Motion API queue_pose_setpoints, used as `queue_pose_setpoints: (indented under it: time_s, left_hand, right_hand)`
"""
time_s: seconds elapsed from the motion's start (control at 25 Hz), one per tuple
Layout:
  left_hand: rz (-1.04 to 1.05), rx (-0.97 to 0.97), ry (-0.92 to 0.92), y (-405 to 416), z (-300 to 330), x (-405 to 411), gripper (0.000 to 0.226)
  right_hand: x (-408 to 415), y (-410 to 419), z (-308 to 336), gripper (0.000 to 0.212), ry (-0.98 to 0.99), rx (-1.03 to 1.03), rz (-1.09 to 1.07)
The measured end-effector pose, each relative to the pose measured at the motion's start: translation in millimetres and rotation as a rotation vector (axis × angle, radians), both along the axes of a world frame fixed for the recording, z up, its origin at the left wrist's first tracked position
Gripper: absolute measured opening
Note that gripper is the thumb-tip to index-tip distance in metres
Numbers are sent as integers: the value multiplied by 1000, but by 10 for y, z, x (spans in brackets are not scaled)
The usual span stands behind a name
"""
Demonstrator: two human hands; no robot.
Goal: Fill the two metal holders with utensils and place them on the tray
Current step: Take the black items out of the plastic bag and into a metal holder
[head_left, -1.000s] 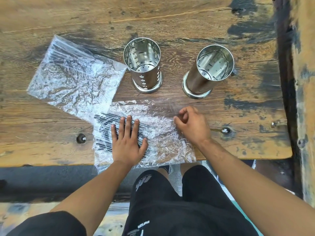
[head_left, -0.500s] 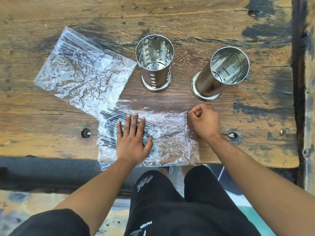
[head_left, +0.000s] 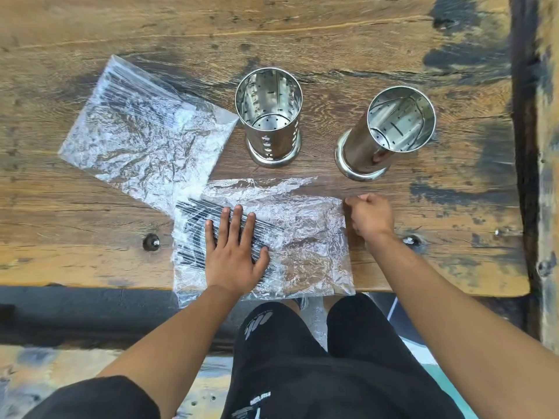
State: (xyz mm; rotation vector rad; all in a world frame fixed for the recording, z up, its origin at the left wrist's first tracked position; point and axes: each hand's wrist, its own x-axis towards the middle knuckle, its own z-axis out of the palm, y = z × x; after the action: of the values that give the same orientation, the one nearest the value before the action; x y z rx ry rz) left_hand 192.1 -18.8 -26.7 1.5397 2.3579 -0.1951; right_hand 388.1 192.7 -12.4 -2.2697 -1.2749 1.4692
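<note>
Two empty perforated metal holders stand upright on the wooden table: the left holder (head_left: 269, 116) and the right holder (head_left: 390, 131). In front of them lies a clear plastic bag (head_left: 302, 237) with black utensils (head_left: 193, 234) inside its left part. My left hand (head_left: 233, 252) presses flat on that bag, fingers spread over the utensils. My right hand (head_left: 370, 216) pinches the bag's right edge with closed fingers. No tray is in view.
A second clear bag (head_left: 145, 140) with dark utensils lies at the left, its corner near the left holder. The table's front edge (head_left: 90, 282) runs just under the near bag, which overhangs it. A dark wooden beam (head_left: 526, 146) borders the right side.
My right hand has slid right along the near bag to its right edge and closed on it. My left hand has stayed flat on the utensils.
</note>
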Motion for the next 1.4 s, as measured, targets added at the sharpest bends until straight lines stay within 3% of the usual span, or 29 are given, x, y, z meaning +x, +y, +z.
queue_pose_setpoints:
  time_s: [0.08,0.16,0.28,0.44,0.52,0.64,0.84,0.96,1.04,1.16,1.28,1.4]
  left_hand:
    - [-1,-4,5,-3,5,1,77]
    - [-1,-10,4,-6,13,-1,77]
    - [6,-16,-9,5,28,-6,77]
    - [27,-9,-70,43,55,-1,78]
    - [41,10,-102,40,76,-5,79]
    - [88,59,-163,57,129,6,78]
    - [163,156,-228,101,189,23,70]
    - [176,212,-231,84,174,7,66]
    - [174,240,-245,69,172,9,64]
    - [165,297,-250,37,162,25,60]
    - [171,359,-256,26,141,23,56]
    - [186,410,-273,28,117,12,55]
  right_hand:
    - [10,-75,153,19,-71,138,147]
    - [13,-240,333,10,-21,223,293]
    - [23,-534,485,8,-9,172,481]
    - [69,-729,526,21,-61,19,565]
    - [75,-775,494,24,6,-116,541]
    - [48,-783,391,17,158,-250,265]
    - [53,-655,464,32,513,-425,106]
    - [43,-550,410,31,664,-547,146]
    - [-22,-505,355,39,657,-603,269]
    - [-219,-452,325,45,478,-440,582]
    - [-398,-482,261,36,396,3,851]
    - [-498,-597,165,68,293,295,1164]
